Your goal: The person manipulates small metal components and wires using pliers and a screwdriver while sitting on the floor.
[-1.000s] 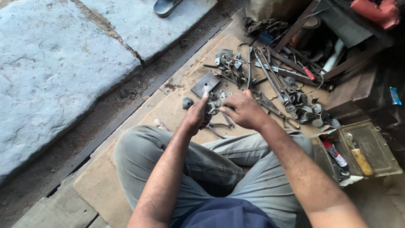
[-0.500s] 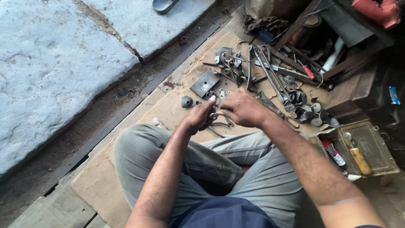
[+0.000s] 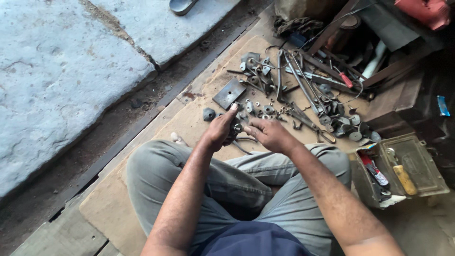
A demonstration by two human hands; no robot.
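Head view — left hand (image 3: 219, 130) grips metal part (image 3: 235, 128) — right hand (image 3: 268, 134) touching.

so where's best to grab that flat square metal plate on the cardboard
The flat square metal plate lies flush on the cardboard, so pinching from above probably won't work. Its near-left edges look clear of the scattered nuts and washers; come from that side, lift a corner with a fingertip, then pinch the edge.

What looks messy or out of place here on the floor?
Metal parts and long tools lie loose across the cardboard sheet rather than in the open toolbox. The left hand and right hand meet over a small part.
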